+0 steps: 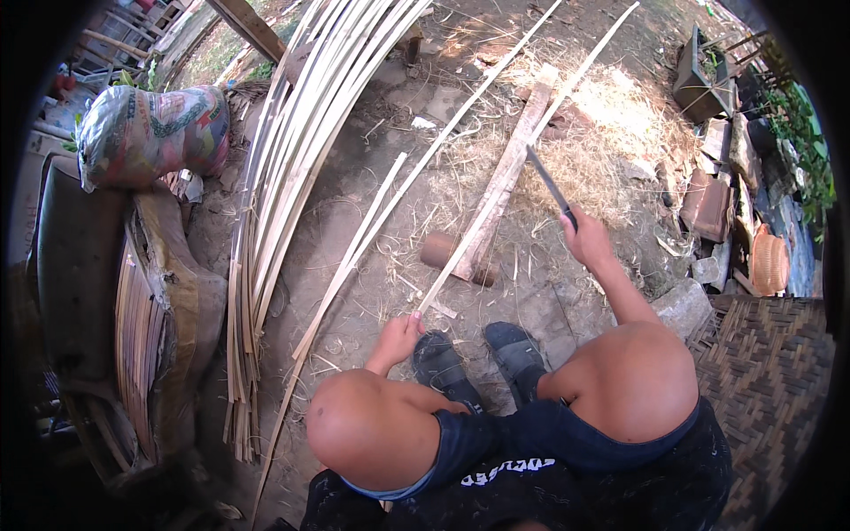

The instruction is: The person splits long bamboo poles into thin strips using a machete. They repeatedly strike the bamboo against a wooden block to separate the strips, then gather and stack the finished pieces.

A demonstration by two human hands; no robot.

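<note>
My left hand [400, 340], near my left knee, is closed round the lower end of a long, pale bamboo strip [591, 65]. From there the strip runs away from me over a worn wooden plank [494, 226]. In my right hand [586, 239], ahead of my right knee, the handle of a long knife [549, 183] is gripped. The blade slants up to the left, its tip at or close to the strip; whether they touch I cannot tell. The plank's near end rests on a short brown log [436, 250].
A large bundle of split strips [297, 150] lies to the left, with several loose strips [381, 217] beside it. Pale shavings [593, 168] cover the ground around the plank. A stuffed sack [155, 133] is at far left, a woven mat [770, 380] at right.
</note>
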